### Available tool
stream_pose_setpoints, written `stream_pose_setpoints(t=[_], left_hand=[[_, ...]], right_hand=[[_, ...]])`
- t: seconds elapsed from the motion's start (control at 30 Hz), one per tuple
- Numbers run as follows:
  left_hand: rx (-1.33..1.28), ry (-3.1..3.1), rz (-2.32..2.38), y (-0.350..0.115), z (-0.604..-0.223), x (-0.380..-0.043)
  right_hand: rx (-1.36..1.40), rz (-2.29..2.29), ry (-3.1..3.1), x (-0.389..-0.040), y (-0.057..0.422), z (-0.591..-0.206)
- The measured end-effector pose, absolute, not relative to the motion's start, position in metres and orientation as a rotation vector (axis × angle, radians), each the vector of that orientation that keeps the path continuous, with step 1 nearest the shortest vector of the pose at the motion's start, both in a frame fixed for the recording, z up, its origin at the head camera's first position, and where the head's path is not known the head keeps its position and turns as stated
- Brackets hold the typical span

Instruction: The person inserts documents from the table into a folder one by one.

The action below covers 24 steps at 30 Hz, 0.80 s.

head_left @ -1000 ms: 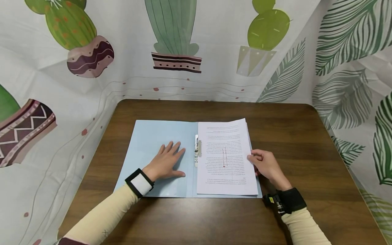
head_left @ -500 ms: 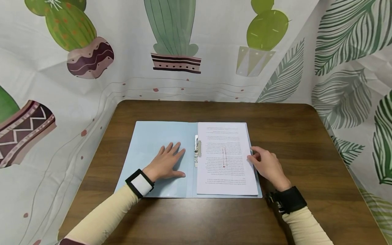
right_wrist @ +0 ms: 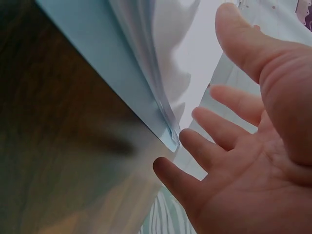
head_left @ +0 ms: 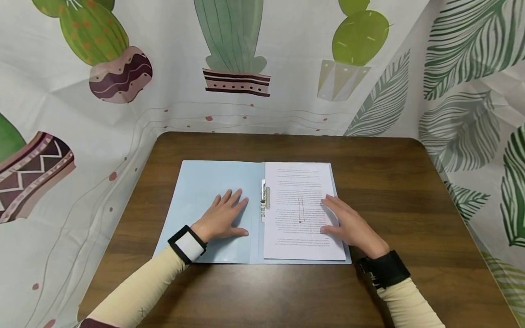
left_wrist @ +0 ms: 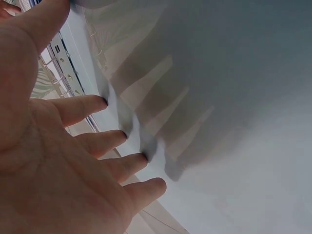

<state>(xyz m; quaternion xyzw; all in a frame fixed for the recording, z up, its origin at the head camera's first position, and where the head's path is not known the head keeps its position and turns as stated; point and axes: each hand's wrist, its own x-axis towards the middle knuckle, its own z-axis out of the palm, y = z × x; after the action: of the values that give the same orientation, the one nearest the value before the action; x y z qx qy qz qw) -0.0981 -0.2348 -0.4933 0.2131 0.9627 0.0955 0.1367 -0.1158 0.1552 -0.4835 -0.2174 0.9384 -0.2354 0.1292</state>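
Observation:
A light blue ring binder (head_left: 213,175) lies spread flat on the wooden table. Its metal ring mechanism (head_left: 263,200) runs along the spine, as also shows in the left wrist view. On the right half sits a stack of printed paper (head_left: 295,246) with red marks on the top sheet. My left hand (head_left: 223,218) rests on the bare left cover, fingers spread, fingertips right at the blue surface (left_wrist: 253,185). Over the right edge of the stack is my right hand (head_left: 350,223), its fingers fairly straight and apart, holding nothing; the right wrist view shows them beside the sheets' edges (right_wrist: 146,58).
The brown table (head_left: 262,291) surrounds the binder on all sides. Behind it and at both sides hangs a white cloth (head_left: 176,54) printed with cacti and leaves. Each wrist wears a black strap (head_left: 387,269).
My right hand has let go of the stack's right edge, straightened its fingers and moved left over the sheets. The lifted far corner of the paper has dropped flat. My left hand stays put.

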Motion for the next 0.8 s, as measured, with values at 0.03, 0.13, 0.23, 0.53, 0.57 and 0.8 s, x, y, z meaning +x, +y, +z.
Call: stream_pose_setpoints(t=[0.03,0.13,0.23,0.53,0.57,0.8], left_hand=[[0.617,2.788,0.276,-0.2348,-0.4934,-0.0982],[0.613,2.785,0.274,-0.2346,-0.4933,-0.0987],[0.608,2.779,0.27,-0.2347,-0.4945,-0.0995],[0.602,2.771,0.268,-0.2338,-0.4919,-0.1009],[0.601,2.771,0.269,-0.2339,-0.4919,-0.1009],[0.604,2.769,0.265,-0.234,-0.492,-0.1004]], right_hand=[[-0.638,-0.676,2.726,-0.1156,0.1552,-0.4845],[-0.651,-0.661,2.727,-0.1144,0.1549,-0.4857],[-0.658,-0.631,2.731,-0.1132,0.1545,-0.4866],[-0.705,-0.586,2.764,-0.1132,0.1536,-0.4908],[-0.706,-0.584,2.769,-0.113,0.1536,-0.491],[-0.698,-0.561,2.773,-0.1125,0.1528,-0.494]])
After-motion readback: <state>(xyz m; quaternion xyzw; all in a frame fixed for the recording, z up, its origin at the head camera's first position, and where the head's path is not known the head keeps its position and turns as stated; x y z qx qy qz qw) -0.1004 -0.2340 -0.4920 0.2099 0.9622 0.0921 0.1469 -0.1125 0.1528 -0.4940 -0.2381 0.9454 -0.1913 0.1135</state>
